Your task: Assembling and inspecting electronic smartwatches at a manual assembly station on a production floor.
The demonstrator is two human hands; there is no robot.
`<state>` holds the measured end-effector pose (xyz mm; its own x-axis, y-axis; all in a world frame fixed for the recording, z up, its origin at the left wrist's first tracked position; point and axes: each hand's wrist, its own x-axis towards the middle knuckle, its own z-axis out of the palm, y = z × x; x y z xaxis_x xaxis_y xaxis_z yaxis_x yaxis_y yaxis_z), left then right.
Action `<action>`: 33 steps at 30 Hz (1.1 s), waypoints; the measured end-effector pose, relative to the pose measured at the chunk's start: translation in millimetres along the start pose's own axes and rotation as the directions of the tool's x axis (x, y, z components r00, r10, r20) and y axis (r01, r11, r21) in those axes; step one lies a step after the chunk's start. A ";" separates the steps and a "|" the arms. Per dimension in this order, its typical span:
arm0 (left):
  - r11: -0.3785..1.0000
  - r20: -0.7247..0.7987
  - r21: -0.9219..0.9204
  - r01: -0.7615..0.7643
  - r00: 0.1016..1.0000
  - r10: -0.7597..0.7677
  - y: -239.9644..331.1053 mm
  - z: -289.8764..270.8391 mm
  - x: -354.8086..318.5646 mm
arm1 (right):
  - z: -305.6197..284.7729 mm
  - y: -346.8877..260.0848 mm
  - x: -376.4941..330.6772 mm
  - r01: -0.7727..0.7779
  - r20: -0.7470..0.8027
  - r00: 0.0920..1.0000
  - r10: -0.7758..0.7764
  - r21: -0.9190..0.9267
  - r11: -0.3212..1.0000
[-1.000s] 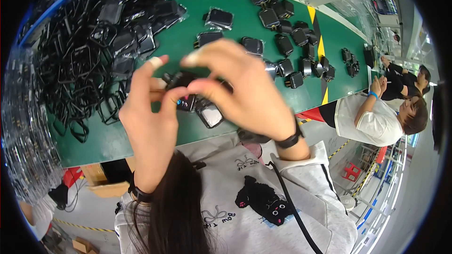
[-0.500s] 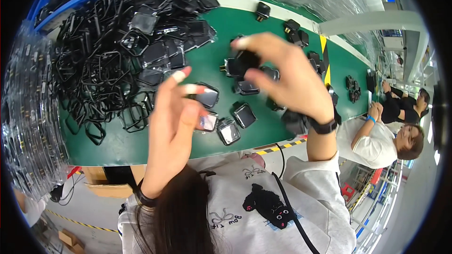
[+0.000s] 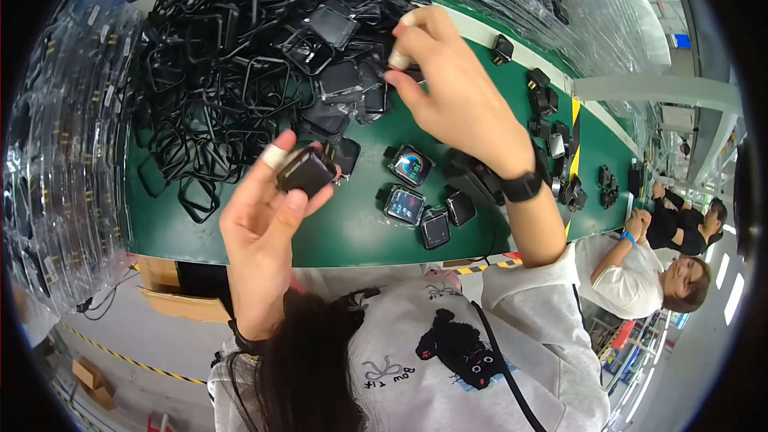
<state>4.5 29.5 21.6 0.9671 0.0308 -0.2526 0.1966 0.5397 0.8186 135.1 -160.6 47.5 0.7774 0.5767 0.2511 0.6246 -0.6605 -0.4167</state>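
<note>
My left hand point(image 3: 268, 212) is closed around a black square smartwatch case point(image 3: 308, 171), held above the green table by thumb and fingers. Beyond it, my right hand point(image 3: 460, 88) hovers at the right edge of a heap of black flat pieces point(image 3: 340, 80), some glossy with clear film. Its thumb and bent fingers are a little apart, and nothing shows between them. Between my hands and the near edge lie two watch cases with lit screens, one with a coloured ring point(image 3: 411, 166) and one beside it point(image 3: 404, 205). Two dark-faced cases point(image 3: 435, 229) sit close by.
Many thin black frames point(image 3: 216, 104) are heaped at left on the green table point(image 3: 320, 232). Stacked clear plastic trays point(image 3: 64, 160) stand beyond the left edge. More black cases point(image 3: 544, 100) lie at right near yellow-black tape. Two people point(image 3: 632, 264) sit further right.
My left hand, empty-looking before, now grips a watch case. My right hand has moved from the loose cases to the heap's edge. Two screens are now lit, and the view has shifted.
</note>
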 end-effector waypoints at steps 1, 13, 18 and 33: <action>1.000 -0.012 -0.006 -0.001 1.000 0.001 -0.7 -1.6 1.2 | -8.1 -10.1 -3.8 0.005 -0.013 1.000 -0.004 0.089 0.996; 0.989 0.198 -0.143 0.040 0.980 -0.011 -16.5 9.8 4.0 | -6.8 -56.1 -34.3 -0.004 0.002 1.000 0.004 0.359 0.933; 0.998 0.161 -0.046 -0.040 0.986 0.047 -22.0 -3.2 -0.6 | 9.3 -45.1 -39.8 -0.226 0.209 0.971 0.119 0.616 0.755; 0.996 -0.044 -0.042 -0.074 0.996 0.072 -6.6 -16.2 -3.3 | 13.2 -15.8 -4.2 -0.089 -0.060 0.992 0.113 0.314 0.945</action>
<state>-2.6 39.5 8.7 0.9708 0.1063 -0.2152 0.1175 0.5710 0.8125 121.0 -146.2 41.5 0.8462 0.4683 0.2543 0.4980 -0.5250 -0.6902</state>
